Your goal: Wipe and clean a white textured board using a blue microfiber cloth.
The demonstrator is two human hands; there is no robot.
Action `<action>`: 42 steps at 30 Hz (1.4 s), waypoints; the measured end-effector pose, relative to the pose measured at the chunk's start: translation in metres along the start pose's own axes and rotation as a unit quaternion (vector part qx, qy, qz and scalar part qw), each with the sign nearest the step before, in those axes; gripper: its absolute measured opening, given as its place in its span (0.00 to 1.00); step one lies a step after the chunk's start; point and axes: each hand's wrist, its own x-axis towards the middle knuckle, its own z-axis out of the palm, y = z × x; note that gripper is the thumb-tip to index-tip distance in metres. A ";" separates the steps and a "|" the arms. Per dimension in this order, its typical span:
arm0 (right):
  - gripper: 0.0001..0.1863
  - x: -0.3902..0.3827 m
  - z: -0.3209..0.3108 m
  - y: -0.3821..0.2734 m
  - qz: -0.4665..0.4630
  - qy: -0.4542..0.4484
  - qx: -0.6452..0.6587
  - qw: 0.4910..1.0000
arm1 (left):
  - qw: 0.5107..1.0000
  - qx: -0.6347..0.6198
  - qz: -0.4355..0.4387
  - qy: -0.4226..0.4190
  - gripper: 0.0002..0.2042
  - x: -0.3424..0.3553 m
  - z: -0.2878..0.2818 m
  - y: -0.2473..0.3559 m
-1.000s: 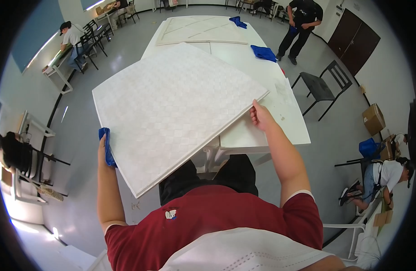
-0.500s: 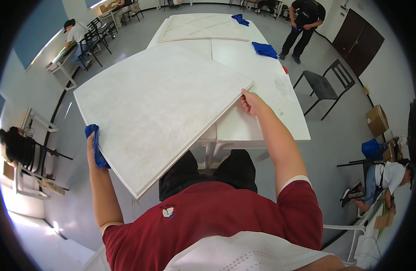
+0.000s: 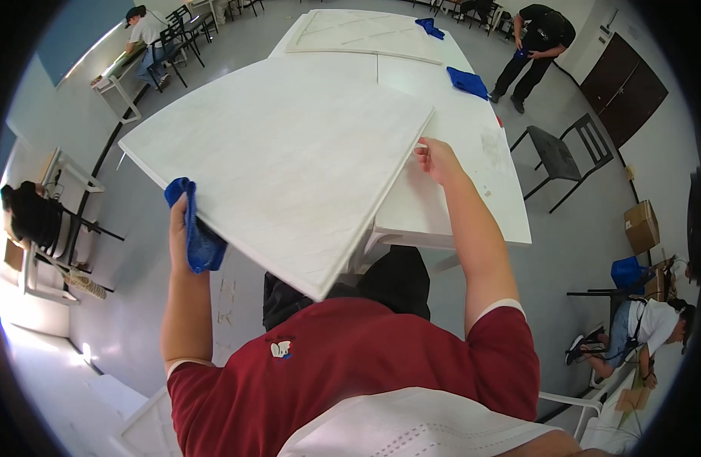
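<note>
A large white square panel (image 3: 282, 167) is angled over the white table (image 3: 476, 221), one corner jutting past its near edge toward my body. My left hand (image 3: 180, 232) is closed on a blue cloth (image 3: 205, 247) at the panel’s left edge; whether its fingers also grip the panel is partly hidden by the cloth. My right hand (image 3: 434, 158) has its fingers curled at the panel’s right edge, holding it. The underside of the panel is hidden.
Another white panel (image 3: 362, 30) and two blue cloths (image 3: 466, 81) (image 3: 430, 27) lie on the table’s far part. A person in dark clothes (image 3: 537, 46) stands beyond its right side, near a black chair (image 3: 552, 152). Other seated people work along both walls.
The panel has turned anticlockwise and moved away from me, its near corner swinging right and up. Both hands moved with it, and more of the cloth hangs below my left hand.
</note>
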 end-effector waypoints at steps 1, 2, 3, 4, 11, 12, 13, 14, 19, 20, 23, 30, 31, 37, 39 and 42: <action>0.10 -0.014 -0.001 0.001 0.002 0.001 0.000 1.000 | 1.000 0.004 -0.011 0.002 0.19 -0.005 0.008 -0.005; 0.10 -0.031 -0.002 0.005 -0.003 -0.050 0.011 0.999 | 0.999 0.014 -0.023 -0.023 0.20 -0.004 0.006 -0.012; 0.11 -0.048 -0.003 0.010 -0.008 -0.104 0.023 0.994 | 0.998 0.005 -0.037 -0.041 0.20 -0.005 0.003 -0.018; 0.12 -0.065 -0.007 0.019 -0.016 -0.147 -0.004 0.989 | 0.996 -0.001 -0.055 -0.065 0.21 -0.011 0.009 -0.023; 0.16 -0.181 -0.031 0.083 -0.120 -0.164 -0.098 0.974 | 0.980 0.138 -0.086 -0.119 0.19 -0.027 -0.001 -0.079; 0.16 -0.187 -0.041 0.092 -0.119 -0.164 -0.097 0.974 | 0.966 0.177 -0.125 -0.144 0.20 -0.032 0.002 -0.082; 0.19 -0.192 -0.054 0.099 -0.081 -0.244 -0.120 0.959 | 0.949 0.213 -0.165 -0.166 0.22 -0.036 0.003 -0.083; 0.21 -0.196 -0.062 0.105 -0.041 -0.322 -0.142 0.935 | 0.932 0.232 -0.196 -0.198 0.23 -0.036 -0.001 -0.088; 0.17 -0.219 -0.045 0.141 -0.027 -0.339 0.051 0.939 | 0.869 0.282 -0.286 -0.288 0.23 -0.037 -0.008 -0.128; 0.15 -0.220 -0.041 0.150 -0.028 -0.272 0.110 0.956 | 0.870 0.281 -0.287 -0.285 0.23 -0.035 -0.013 -0.135; 0.19 -0.220 -0.028 0.158 -0.055 -0.156 0.167 0.972 | 0.859 0.303 -0.272 -0.310 0.25 -0.026 -0.023 -0.148; 0.27 -0.220 -0.022 0.148 -0.116 -0.085 0.179 0.973 | 0.778 0.517 -0.166 -0.316 0.29 0.027 -0.106 -0.133; 0.27 -0.221 -0.021 0.145 -0.114 -0.086 0.180 0.973 | 0.824 0.441 -0.273 -0.227 0.29 0.030 -0.114 -0.119; 0.27 -0.223 -0.020 0.150 -0.100 -0.075 0.167 0.978 | 0.991 -0.004 0.113 0.077 0.20 0.062 -0.215 -0.042; 0.26 -0.223 -0.022 0.155 -0.062 -0.069 0.175 0.980 | 0.997 -0.026 0.056 0.055 0.20 0.061 -0.209 -0.010; 0.25 -0.224 -0.020 0.158 -0.060 -0.054 0.170 0.982 | 0.996 -0.001 0.006 0.084 0.20 0.061 -0.177 -0.002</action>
